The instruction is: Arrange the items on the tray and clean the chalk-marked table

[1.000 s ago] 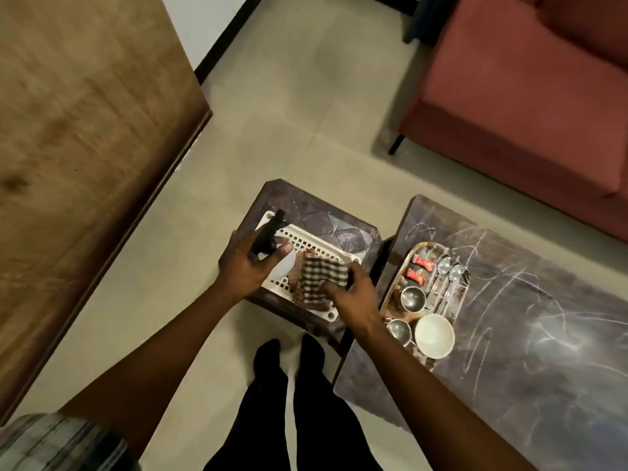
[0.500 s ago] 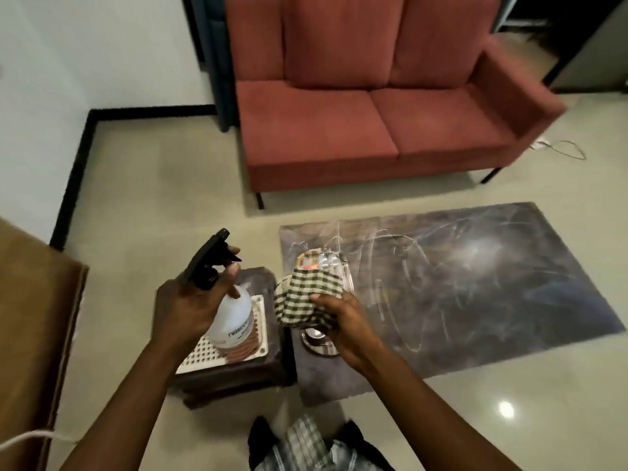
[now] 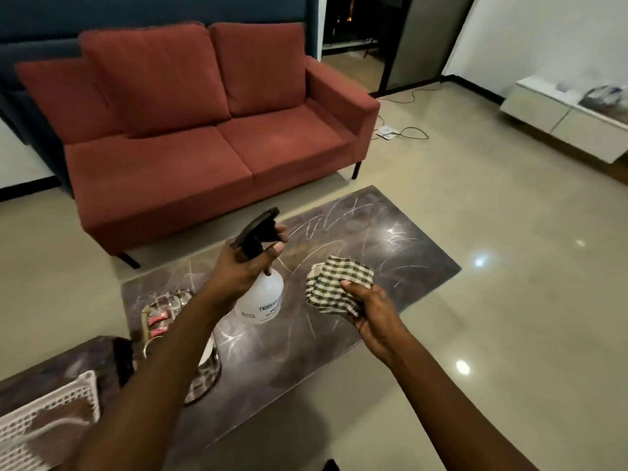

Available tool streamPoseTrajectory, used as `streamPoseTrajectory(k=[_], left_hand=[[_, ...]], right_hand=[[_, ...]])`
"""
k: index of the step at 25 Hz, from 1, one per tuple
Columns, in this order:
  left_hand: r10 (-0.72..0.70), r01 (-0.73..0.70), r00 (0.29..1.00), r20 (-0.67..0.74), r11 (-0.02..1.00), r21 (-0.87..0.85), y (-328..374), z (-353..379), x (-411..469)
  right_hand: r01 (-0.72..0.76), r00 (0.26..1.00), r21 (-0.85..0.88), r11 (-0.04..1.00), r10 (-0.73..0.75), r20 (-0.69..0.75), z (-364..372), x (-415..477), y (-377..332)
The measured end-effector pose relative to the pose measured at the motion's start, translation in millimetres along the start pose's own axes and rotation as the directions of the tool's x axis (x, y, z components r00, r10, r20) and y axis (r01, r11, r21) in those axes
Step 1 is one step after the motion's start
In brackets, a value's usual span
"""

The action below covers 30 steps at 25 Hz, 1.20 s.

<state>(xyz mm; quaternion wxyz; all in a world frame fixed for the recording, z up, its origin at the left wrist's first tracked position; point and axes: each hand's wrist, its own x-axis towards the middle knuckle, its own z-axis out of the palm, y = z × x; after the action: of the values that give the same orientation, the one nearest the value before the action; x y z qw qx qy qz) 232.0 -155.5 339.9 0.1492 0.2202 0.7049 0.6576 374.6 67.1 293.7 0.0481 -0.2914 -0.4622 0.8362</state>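
Two holds noted: gripping bottle (image 3: 261, 299) at neck with left hand (image 3: 243, 266); pinching cloth (image 3: 334, 283), 3 o'clock of bottle, with right hand (image 3: 373, 311). Judged light, slick plastic; cloth limp.

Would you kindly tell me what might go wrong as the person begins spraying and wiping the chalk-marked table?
1. The left hand holds the spray bottle above the table, near the tray; mist may wet its items.
2. The left forearm crosses over the tray, so a sweep might knock a bowl.
3. The right hand holds the checked cloth bunched; it may only smear the chalk marks.
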Motion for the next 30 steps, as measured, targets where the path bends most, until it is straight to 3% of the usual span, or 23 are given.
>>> streamPoseTrajectory(k=[6, 13, 18, 21, 27, 30], left_hand=[[-0.180, 0.180, 0.982, -0.049, 0.984, -0.012, -30.2, 138.7, 97.3], [-0.272, 0.272, 0.951, -0.149, 0.962, -0.020, -109.9, 229.4, 211.8], [-0.449, 0.468, 0.841, -0.302, 0.884, -0.012, -177.5, 279.3, 273.5], [-0.522, 0.539, 0.780, -0.344, 0.841, -0.054, -195.0, 307.8, 312.7], [-0.578, 0.581, 0.796, -0.179, 0.813, -0.044, -254.1, 336.3, 414.3], [-0.506, 0.521, 0.830, -0.235, 0.854, 0.002, -290.0, 340.2, 441.0]], right_hand=[[0.022, 0.993, -0.108, 0.994, -0.034, -0.110, -115.3, 71.7, -69.6], [-0.016, 0.986, -0.255, 0.967, -0.027, -0.165, -200.8, 212.1, -126.0], [-0.125, 0.980, -0.519, 0.846, 0.022, -0.199, -253.8, 330.6, -146.8], [-0.135, 0.976, -0.574, 0.807, 0.010, -0.216, -273.7, 388.2, -158.1], [0.000, 1.000, -0.761, 0.648, -0.018, -0.015, -304.0, 528.6, -167.3], [0.103, 0.994, -0.819, 0.565, -0.086, 0.065, -324.6, 583.2, -151.1]])
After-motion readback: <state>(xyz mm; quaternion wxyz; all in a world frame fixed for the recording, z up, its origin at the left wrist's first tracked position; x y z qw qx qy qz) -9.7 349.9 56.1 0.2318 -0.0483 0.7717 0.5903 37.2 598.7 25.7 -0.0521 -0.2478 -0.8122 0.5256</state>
